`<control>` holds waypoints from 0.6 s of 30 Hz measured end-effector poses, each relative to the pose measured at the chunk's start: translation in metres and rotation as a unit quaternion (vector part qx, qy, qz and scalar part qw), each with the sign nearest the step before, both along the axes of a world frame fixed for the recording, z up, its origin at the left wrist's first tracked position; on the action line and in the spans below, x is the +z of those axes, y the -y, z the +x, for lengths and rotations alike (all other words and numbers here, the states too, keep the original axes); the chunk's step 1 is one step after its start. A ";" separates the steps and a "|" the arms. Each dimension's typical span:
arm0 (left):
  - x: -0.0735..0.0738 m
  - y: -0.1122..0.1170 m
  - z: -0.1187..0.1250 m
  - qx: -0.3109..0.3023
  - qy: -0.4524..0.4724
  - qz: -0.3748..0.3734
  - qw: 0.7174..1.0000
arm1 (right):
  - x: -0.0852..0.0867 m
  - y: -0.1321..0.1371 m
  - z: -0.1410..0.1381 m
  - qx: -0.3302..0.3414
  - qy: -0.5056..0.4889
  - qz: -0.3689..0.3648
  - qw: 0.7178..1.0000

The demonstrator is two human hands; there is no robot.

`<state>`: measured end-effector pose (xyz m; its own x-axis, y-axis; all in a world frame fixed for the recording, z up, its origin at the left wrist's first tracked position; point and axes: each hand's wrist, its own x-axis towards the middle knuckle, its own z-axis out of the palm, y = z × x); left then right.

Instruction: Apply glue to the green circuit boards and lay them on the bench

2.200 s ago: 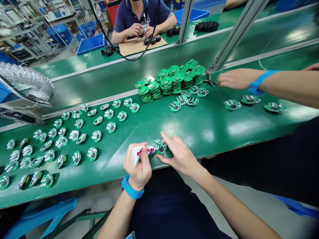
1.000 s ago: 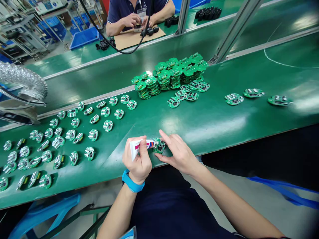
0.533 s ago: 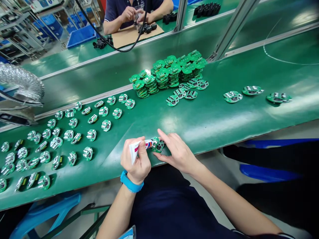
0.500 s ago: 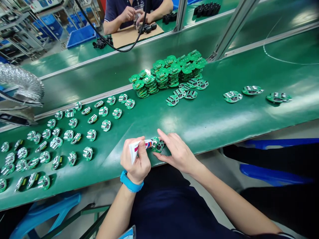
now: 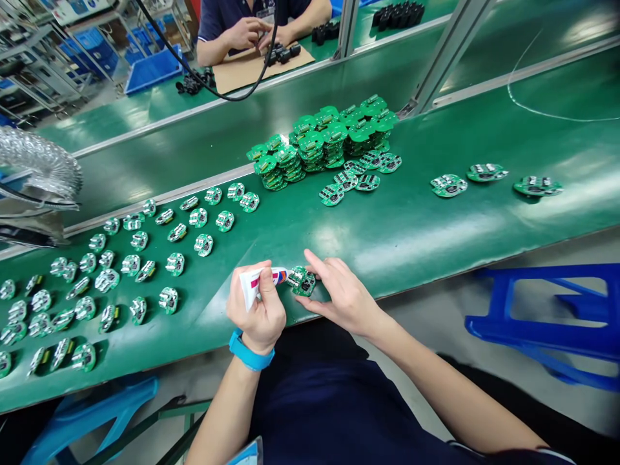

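Note:
My left hand (image 5: 259, 309), with a blue wristband, is closed round a small white tube (image 5: 256, 281) with red and blue print. Its nozzle touches a round green circuit board (image 5: 302, 281) lying near the front edge of the green bench (image 5: 416, 226). My right hand (image 5: 341, 294) rests beside the board, fingertips pressed on its right edge, holding it down on the mat.
Rows of several small boards (image 5: 121, 265) lie to the left. A stacked pile of boards (image 5: 324, 139) sits behind, with three single boards (image 5: 484, 177) to the right. A foil duct (image 5: 39, 171) is far left, a blue stool (image 5: 547, 316) at right. A person (image 5: 252, 26) works across the belt.
The co-worker's arm and dark body at the right have gone, baring the blue stool. My hands stay on the tube and board; the nozzle has shifted slightly along the board.

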<state>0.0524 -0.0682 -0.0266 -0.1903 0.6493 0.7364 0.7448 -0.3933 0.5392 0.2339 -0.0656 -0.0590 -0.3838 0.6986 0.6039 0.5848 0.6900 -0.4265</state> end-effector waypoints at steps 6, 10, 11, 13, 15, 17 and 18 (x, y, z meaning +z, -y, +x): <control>0.002 0.004 0.008 -0.026 0.059 0.019 0.998 | -0.001 0.000 0.000 -0.002 -0.015 -0.002 1.000; 0.002 0.009 0.017 -0.068 0.053 0.013 0.996 | -0.002 0.001 0.001 0.002 -0.028 -0.014 1.000; 0.002 0.009 0.018 -0.079 0.050 0.010 0.996 | -0.002 0.001 0.001 0.003 -0.029 -0.017 0.999; 0.001 0.008 0.020 -0.091 0.050 0.006 0.995 | -0.002 0.001 0.001 0.005 -0.033 -0.022 0.999; 0.000 0.006 0.020 -0.091 0.049 0.011 0.995 | -0.002 0.001 0.002 0.007 -0.036 -0.027 0.999; 0.000 0.004 0.020 -0.083 0.059 0.027 0.994 | -0.003 0.002 0.002 0.007 -0.043 -0.030 0.999; 0.001 0.004 0.020 -0.080 0.068 0.036 0.994 | -0.003 0.002 0.002 0.007 -0.048 -0.032 0.998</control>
